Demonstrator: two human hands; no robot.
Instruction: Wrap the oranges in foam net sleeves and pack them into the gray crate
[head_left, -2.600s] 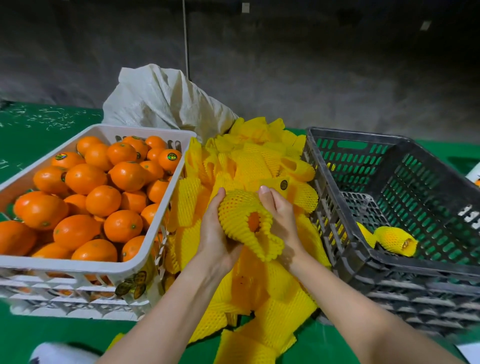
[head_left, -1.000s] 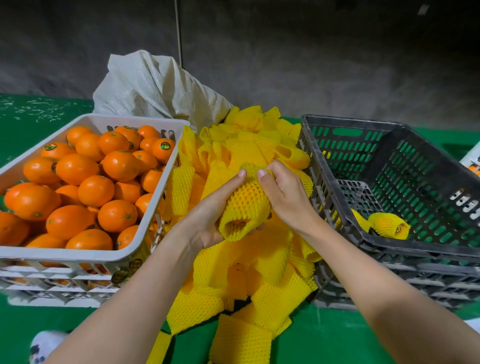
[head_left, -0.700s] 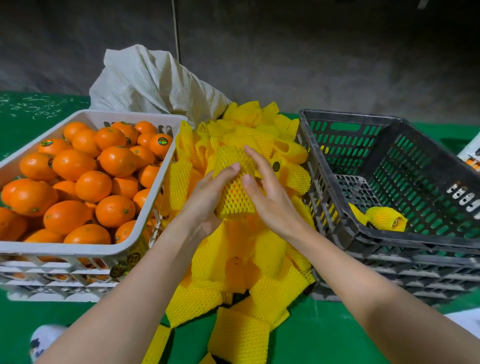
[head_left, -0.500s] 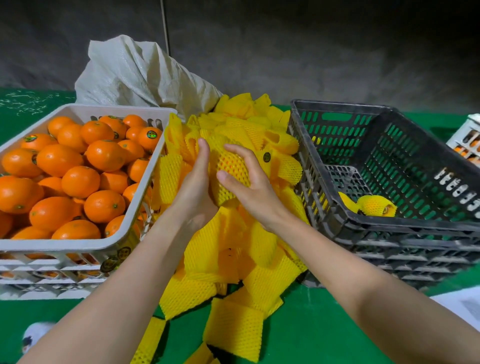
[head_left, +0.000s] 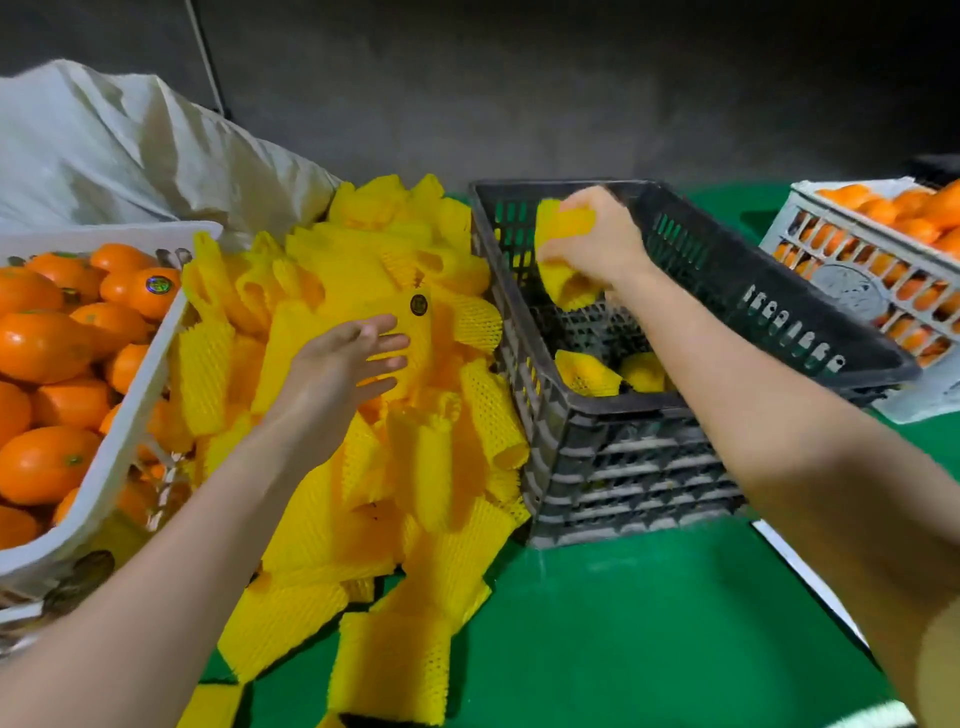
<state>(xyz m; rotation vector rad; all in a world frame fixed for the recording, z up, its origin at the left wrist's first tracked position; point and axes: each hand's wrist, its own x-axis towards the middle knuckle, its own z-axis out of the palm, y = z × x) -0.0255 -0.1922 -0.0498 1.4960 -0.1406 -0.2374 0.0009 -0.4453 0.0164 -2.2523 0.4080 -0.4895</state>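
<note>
Item: sleeved orange (head_left: 563, 224), upper centre, gripped by R hand (head_left: 595, 247) above gray crate (head_left: 623, 467). Handling: lower beside wrapped fruit (head_left: 587, 371) at crate btm, don't drop; keep net ends closed. L hand (head_left: 343, 364): fingers spread, empty, over sleeve pile (head_left: 415, 478), centre-left.

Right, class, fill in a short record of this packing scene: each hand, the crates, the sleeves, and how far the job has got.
Left hand: open, over the foam sleeve pile
Right hand: grips a wrapped orange above the gray crate
Gray crate floor: two packed oranges visible, already sleeved
White crate: left of the pile, heaped with bare oranges
Progress: early; most fruit unwrapped
</note>
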